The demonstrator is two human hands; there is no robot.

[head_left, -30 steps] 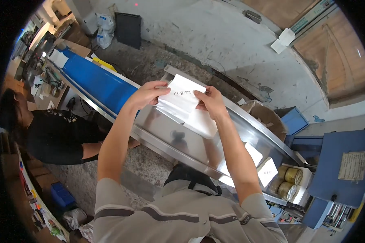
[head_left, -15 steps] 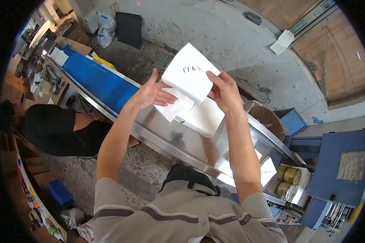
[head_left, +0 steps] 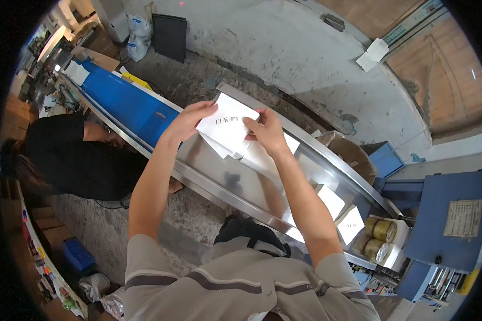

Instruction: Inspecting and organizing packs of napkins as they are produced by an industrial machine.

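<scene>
White paper sheets with dark print (head_left: pixel 231 132) are held low above the metal table, face up and slightly tilted. My right hand (head_left: pixel 266 132) pinches their right edge, thumb on top and fingers underneath. At their upper left edge, my left hand (head_left: pixel 190 122) has its fingers closed along the paper; part of its grip is hidden. Other white sheets (head_left: pixel 213 145) stick out beneath. A white paper stack (head_left: pixel 260 163) lies on the table, partly covered by the held sheets and my right forearm.
The metal table (head_left: pixel 209 174) meets a blue conveyor belt (head_left: pixel 126 99) at left. Two small white stacks (head_left: pixel 330 201) lie near its right end, beside a white tray (head_left: pixel 396 257) of yellowish rolls. A co-worker in black (head_left: pixel 80 155) bends at left. A round bin (head_left: pixel 343 150) stands behind.
My right hand has brought the printed sheets down and left onto the others. My left hand, open before, has closed on their edge. The co-worker has shifted left.
</scene>
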